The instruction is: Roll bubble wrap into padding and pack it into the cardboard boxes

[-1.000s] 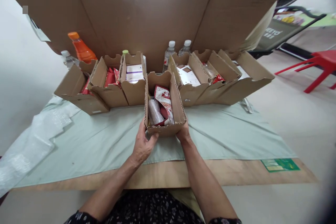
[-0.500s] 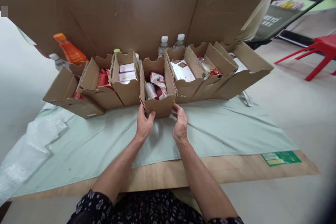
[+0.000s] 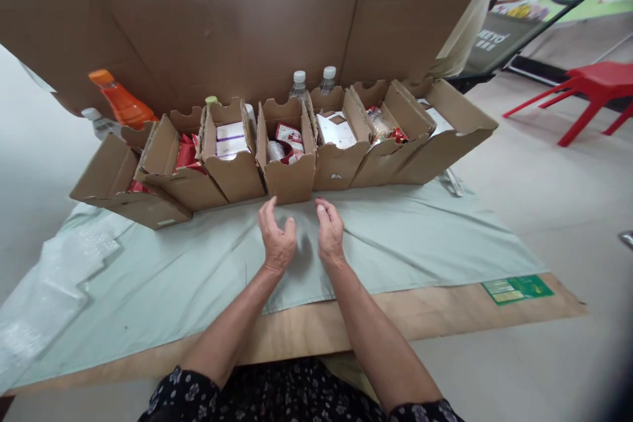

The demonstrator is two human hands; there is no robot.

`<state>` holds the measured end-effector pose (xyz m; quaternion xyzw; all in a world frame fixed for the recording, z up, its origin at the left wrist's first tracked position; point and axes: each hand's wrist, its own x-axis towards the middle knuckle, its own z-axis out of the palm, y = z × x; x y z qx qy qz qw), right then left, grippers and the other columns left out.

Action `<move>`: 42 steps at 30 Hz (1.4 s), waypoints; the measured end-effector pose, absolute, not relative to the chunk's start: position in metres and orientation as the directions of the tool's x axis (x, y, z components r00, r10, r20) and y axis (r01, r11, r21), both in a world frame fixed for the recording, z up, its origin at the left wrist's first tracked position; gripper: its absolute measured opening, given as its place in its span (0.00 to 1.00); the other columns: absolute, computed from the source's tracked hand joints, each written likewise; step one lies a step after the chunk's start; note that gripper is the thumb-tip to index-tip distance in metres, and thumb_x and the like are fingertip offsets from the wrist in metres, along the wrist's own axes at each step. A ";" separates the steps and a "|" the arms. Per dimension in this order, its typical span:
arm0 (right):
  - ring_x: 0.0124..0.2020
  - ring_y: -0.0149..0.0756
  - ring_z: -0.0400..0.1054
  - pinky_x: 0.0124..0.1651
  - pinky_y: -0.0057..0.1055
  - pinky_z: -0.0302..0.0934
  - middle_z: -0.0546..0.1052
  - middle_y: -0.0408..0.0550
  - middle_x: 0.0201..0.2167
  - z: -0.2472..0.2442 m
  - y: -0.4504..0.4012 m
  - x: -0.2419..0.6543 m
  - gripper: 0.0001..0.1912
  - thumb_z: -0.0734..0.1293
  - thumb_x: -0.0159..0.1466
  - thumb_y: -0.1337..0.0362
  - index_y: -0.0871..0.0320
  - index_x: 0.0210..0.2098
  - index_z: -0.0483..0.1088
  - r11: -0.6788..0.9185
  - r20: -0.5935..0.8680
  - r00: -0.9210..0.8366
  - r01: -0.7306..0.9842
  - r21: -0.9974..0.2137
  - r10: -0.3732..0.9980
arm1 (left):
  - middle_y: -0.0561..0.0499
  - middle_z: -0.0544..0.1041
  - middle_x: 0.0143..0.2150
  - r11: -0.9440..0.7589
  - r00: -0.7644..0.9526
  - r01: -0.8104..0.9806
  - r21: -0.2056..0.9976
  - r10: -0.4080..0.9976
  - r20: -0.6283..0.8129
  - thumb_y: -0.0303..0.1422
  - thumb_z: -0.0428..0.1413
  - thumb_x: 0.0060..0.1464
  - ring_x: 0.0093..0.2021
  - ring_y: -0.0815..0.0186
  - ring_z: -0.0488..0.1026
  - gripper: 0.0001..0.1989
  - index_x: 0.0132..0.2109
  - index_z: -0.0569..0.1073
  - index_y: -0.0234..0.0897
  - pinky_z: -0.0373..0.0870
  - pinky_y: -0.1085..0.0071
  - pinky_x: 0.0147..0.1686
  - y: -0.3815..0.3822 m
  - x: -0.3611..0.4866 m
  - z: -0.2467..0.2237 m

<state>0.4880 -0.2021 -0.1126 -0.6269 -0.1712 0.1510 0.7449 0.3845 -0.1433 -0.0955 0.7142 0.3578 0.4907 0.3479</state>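
Cardboard box (image 3: 291, 181) stands upright on the pale green cloth (image 3: 198, 277), fourth in a row of seven open-topped boxes, three to its left and three to its right. Inside it: a red and white packet (image 3: 289, 137) and, at left, a clear-wrapped item (image 3: 275, 151). Left hand (image 3: 277, 237) half spread at the near side of the box, fingers curved, thumb apart from them. Right hand (image 3: 330, 231) opposite, fingers loosely bent, thumb near the forefinger; palms face each other, bare cloth between. Fingertips of both lie close to the near lower edge; contact cannot be told. Next box on the left (image 3: 235, 175) holds white cartons (image 3: 231, 138); beyond that, red packets (image 3: 186, 153) in another. Next box on the right (image 3: 341, 165) holds a white carton (image 3: 336, 130); the one beyond it, mixed wrapped packets (image 3: 383, 126). Far of the row: an orange bottle (image 3: 127, 104) leaning at left, two clear bottles with white caps (image 3: 299, 82) behind the middle, then a tall cardboard panel (image 3: 237, 26). Clear plastic wrap (image 3: 54, 283) at the left edge of the cloth. Wooden board (image 3: 395, 323) shows along the near side, green card (image 3: 518, 289) at its right end. Red stool (image 3: 601, 82) on the floor, far right.
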 end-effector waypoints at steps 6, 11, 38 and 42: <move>0.58 0.45 0.70 0.67 0.45 0.58 0.79 0.54 0.54 -0.112 -0.201 0.486 0.20 0.66 0.61 0.49 0.56 0.43 0.78 0.169 0.071 0.888 -0.008 -0.986 0.455 | 0.42 0.77 0.51 -0.474 0.371 0.117 0.873 0.836 0.404 0.28 0.56 0.53 0.53 0.55 0.76 0.21 0.54 0.74 0.36 0.72 0.55 0.59 -0.113 0.410 -0.088; 0.59 0.45 0.70 0.68 0.45 0.58 0.79 0.54 0.55 -0.111 -0.202 0.486 0.19 0.66 0.62 0.49 0.55 0.42 0.78 0.169 0.073 0.886 -0.006 -0.986 0.459 | 0.37 0.75 0.61 -0.434 0.472 0.186 0.881 0.826 0.307 0.27 0.55 0.53 0.61 0.51 0.73 0.29 0.63 0.68 0.34 0.69 0.51 0.63 -0.096 0.422 -0.106; 0.31 0.38 0.72 0.45 0.38 0.66 0.81 0.41 0.33 0.020 -0.113 0.458 0.32 0.66 0.63 0.61 0.51 0.67 0.67 0.103 0.366 0.355 0.583 -0.806 0.860 | 0.45 0.84 0.38 -0.580 0.568 0.174 0.796 0.720 0.400 0.26 0.54 0.57 0.40 0.57 0.81 0.11 0.41 0.81 0.40 0.78 0.56 0.46 -0.156 0.252 -0.113; 0.32 0.42 0.71 0.47 0.39 0.63 0.78 0.43 0.26 0.046 -0.066 0.460 0.27 0.67 0.61 0.68 0.53 0.60 0.75 -0.072 0.320 0.333 0.785 -0.616 0.887 | 0.46 0.84 0.37 -0.537 0.507 0.169 0.826 0.766 0.395 0.26 0.54 0.57 0.39 0.57 0.81 0.10 0.39 0.80 0.39 0.78 0.58 0.44 -0.154 0.258 -0.111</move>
